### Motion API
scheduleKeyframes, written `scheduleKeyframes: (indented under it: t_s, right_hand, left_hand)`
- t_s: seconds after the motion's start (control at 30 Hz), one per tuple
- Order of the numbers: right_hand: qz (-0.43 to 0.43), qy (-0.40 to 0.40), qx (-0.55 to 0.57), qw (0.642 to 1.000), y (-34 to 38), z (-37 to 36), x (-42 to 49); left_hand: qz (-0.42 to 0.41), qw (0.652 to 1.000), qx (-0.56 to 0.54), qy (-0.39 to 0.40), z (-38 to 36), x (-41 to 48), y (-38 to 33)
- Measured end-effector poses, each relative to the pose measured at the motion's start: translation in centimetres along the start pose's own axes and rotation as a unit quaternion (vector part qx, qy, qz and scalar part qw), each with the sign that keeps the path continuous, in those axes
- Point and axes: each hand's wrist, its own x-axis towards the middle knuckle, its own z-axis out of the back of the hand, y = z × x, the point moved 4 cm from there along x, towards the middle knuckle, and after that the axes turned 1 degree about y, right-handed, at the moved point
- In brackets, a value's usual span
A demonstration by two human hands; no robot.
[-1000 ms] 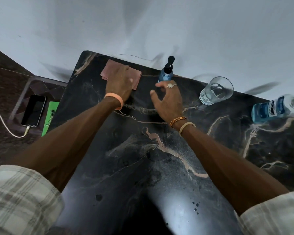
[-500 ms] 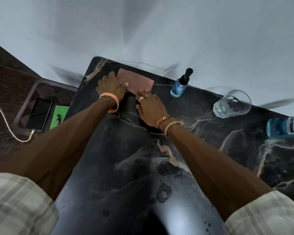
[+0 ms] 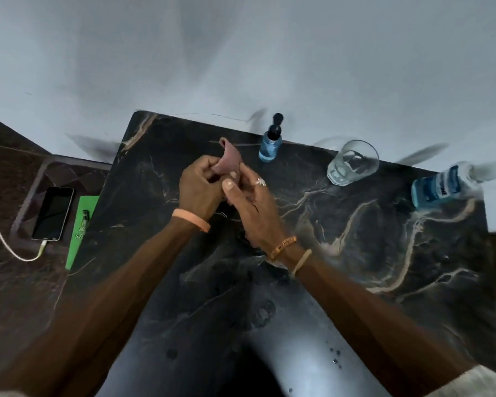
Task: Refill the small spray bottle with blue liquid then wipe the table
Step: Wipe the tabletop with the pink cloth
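Near the centre of the frame, a bunched pink cloth (image 3: pixel 229 160) is being pinched by the left hand (image 3: pixel 198 186) and the right hand (image 3: pixel 251 204), each grip being closed on the fabric over the dark marbled worktop (image 3: pixel 355 253). The small spray bottle (image 3: pixel 269 146), blue liquid inside, is being left upright at the worktop's upper edge, just right of the cloth. A drinking glass (image 3: pixel 352 163) and a blue mouthwash bottle (image 3: pixel 441 186) are being kept further right.
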Motion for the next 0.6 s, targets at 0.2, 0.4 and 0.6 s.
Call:
scheduleKeyframes:
  t_s: [0.2,0.4,0.6]
  right_hand:
    - [-0.138,-0.138,0.112,0.974,-2.7,6.0,-9.7]
    - [-0.167,-0.238,0.229,0.929,-4.0,12.8,-16.9]
    - [-0.079,-0.122,0.029,0.989,-1.6,15.3,-22.0]
  left_hand:
    - [-0.149,0.971,0.022,0.184,-7.6,-9.8,-3.1]
    - [0.039,0.981,-0.054,0.182,-12.7,-14.8,-2.0]
    - [0.211,0.941,-0.156,0.216,-19.2,-17.1,-5.7]
